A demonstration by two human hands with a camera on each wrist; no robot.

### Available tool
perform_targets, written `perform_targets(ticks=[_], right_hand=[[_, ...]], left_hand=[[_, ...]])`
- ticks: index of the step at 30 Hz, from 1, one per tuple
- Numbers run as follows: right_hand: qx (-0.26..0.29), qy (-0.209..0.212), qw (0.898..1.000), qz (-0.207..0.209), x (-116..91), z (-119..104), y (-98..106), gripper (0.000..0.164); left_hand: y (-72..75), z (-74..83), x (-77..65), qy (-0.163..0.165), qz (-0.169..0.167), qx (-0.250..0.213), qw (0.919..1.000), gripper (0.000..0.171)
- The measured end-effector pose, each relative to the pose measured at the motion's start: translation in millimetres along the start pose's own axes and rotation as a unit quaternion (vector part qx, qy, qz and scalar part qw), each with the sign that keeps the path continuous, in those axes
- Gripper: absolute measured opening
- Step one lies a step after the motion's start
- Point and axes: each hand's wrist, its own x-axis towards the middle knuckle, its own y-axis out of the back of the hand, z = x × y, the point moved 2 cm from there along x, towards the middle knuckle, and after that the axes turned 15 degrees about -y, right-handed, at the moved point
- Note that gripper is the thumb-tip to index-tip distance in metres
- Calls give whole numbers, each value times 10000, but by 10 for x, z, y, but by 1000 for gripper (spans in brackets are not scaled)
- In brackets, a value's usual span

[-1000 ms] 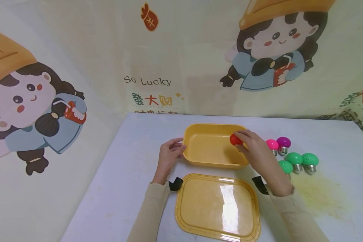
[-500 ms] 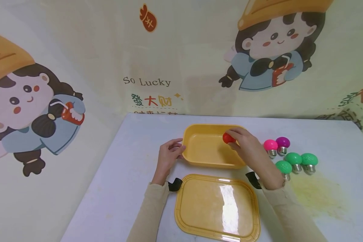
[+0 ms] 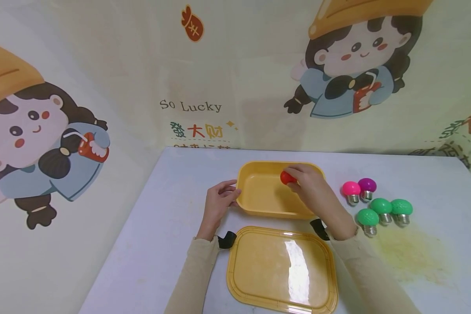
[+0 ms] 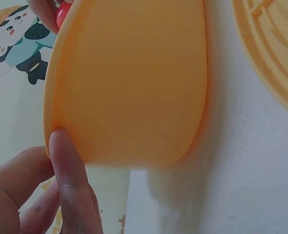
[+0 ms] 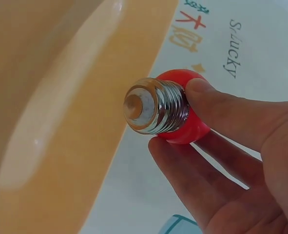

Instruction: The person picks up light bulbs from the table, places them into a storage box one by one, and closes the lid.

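A red light bulb (image 3: 287,177) with a silver screw base is pinched between the thumb and fingers of my right hand (image 3: 312,189), above the yellow box (image 3: 259,213). In the right wrist view the bulb (image 5: 190,129) has its metal base toward the camera and the box. My left hand (image 3: 220,203) grips the box's left rim with thumb and fingers; the left wrist view shows the fingers (image 4: 68,170) against the outside of its end wall. No other bulb shows in the visible part of the box.
Right of the box lie a pink bulb (image 3: 351,188), a purple bulb (image 3: 367,185) and several green bulbs (image 3: 381,205). A yellow lid (image 3: 267,270) lies flat in front of the box. A printed cloth (image 3: 259,87) hangs behind the white table (image 3: 149,261).
My right hand has moved left with the red bulb, from near the box's right end toward its middle. The left hand has stayed at the rim.
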Motion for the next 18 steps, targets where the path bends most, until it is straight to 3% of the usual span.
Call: perform_targets(ticks=[10,18], right_hand=[[-91,-94,9996,-252,93,-108,-59,40],[-118,109,9996,-226,153,-171,-111,36]], left_hand=[[1,-10,1,-85,-60,-65,9999,36],[-2,-13,4,-35,-44,-51,10000,35]])
